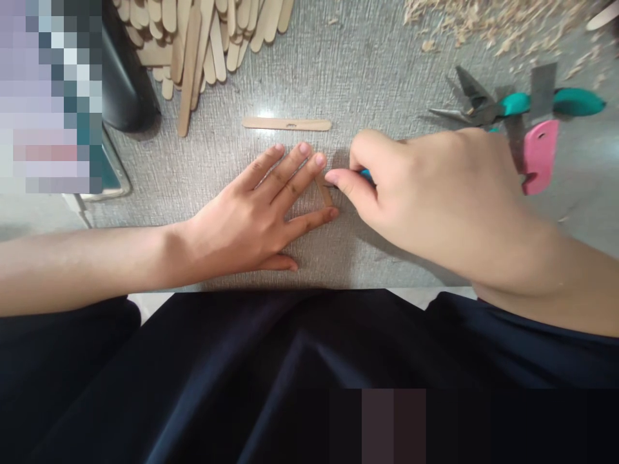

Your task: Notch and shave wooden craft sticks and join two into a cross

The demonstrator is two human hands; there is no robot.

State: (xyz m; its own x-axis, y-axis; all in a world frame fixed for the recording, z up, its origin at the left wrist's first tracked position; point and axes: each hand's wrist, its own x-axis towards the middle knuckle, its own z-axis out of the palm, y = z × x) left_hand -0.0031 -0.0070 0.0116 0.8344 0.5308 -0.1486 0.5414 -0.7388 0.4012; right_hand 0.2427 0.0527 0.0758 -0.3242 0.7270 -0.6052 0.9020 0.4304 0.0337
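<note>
My left hand (261,209) lies flat on the tabletop with its fingers spread. Fingertips of that hand press down a short slanted wooden craft stick (324,191), most of which they cover. My right hand (435,187) is closed around a slim tool with a blue part (366,174); its thin dark tip meets the pressed stick. The rest of the tool is hidden in my fist, so its kind is unclear. Just beyond my left fingertips a second craft stick (271,123) lies level, with a small dark mark at its middle.
A heap of craft sticks (213,38) lies at the back left, beside a black rounded object (128,77). To the right are teal-handled pliers (483,106) and a pink-handled knife (540,158). Wood shavings (503,26) cover the back right of the grey table (367,84).
</note>
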